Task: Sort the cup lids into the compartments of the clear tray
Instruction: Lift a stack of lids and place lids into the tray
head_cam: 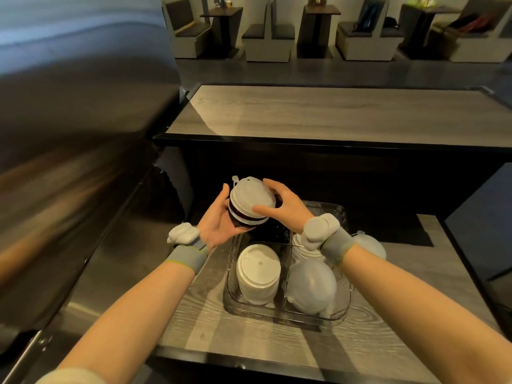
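Left hand (219,221): we cup the lid stack (247,217), fingers curled.
Right hand (286,207): we pinch its top lid (252,195) — centre frame.
Clear tray (285,317): below, lower centre.

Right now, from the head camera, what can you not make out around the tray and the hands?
Far-left compartment of the clear tray: head view, covered by the lid stack and left hand; contents only dark.
White lids in the far-right compartment: mostly behind the right hand's wrist device.
Dome lid right of the tray: half behind the right forearm; inside or outside the tray unclear.
Lid stack: count too blurred.
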A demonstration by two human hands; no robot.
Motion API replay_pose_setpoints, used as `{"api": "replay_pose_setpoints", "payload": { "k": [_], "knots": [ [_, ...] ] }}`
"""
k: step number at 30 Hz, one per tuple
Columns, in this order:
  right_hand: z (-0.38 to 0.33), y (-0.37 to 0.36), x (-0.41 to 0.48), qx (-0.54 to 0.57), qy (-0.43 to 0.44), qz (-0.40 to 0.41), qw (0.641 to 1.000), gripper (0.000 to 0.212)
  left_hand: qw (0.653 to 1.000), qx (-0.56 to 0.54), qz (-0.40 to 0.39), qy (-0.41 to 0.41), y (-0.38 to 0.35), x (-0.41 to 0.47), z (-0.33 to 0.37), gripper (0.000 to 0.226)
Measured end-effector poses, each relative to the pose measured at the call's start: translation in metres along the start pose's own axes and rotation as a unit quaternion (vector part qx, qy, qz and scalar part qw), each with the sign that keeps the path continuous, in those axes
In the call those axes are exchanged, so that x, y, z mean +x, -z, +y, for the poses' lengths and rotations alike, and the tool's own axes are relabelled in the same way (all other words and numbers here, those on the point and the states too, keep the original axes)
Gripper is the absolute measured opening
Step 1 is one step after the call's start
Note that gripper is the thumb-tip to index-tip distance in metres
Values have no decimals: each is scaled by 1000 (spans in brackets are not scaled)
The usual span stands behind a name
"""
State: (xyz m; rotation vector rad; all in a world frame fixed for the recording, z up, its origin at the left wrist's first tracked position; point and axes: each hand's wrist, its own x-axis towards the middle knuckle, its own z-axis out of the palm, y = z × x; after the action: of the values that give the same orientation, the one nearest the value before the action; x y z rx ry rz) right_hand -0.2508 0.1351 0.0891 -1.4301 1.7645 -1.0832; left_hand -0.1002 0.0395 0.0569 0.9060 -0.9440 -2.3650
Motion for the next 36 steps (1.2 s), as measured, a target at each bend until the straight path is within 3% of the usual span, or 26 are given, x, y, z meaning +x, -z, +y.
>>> {"api": "replay_pose_setpoints", "payload": {
  "k": [3, 5, 8, 12, 19, 22, 26, 29, 31, 34, 36],
  "knots": [
    [0, 8, -10, 66, -8, 6, 998, 69, 999, 1, 34, -5, -6, -3, -5, 34],
    [2, 16, -17, 52, 3, 8, 999, 65, 999, -4, 52, -14, -7, -3, -4, 28],
    [11, 34, -33, -60, 18, -57, 996, 62, 997, -18, 73, -26, -9, -4, -4, 35],
    [27, 55, -61, -185, 3, -180, 966, 66, 995, -39, 85, -32, -18, -3, -7, 43],
    [64, 63, -102, -390, 34, -252, 885, 73, 994, -61, 80, -51, -35, -6, -19, 40],
    [76, 60, -109, -426, 48, -262, 865, 72, 993, -66, 86, -51, -38, -9, -25, 33],
    [61, 65, -99, -400, 102, -214, 885, 59, 994, -63, 84, -41, -39, -16, -28, 31],
    [30, 61, -79, -275, 139, -69, 949, 41, 995, -47, 78, -32, -37, -22, -28, 40],
    [11, 50, -59, -214, 132, -25, 968, 52, 997, -30, 73, -25, -36, -25, -28, 40],
    [-4, 30, -35, -199, 87, -64, 974, 82, 998, -5, 59, -17, -34, -30, -26, 33],
    [-7, 19, -25, -198, 74, -64, 975, 85, 998, 5, 54, -14, -31, -32, -24, 32]
  ]
}}
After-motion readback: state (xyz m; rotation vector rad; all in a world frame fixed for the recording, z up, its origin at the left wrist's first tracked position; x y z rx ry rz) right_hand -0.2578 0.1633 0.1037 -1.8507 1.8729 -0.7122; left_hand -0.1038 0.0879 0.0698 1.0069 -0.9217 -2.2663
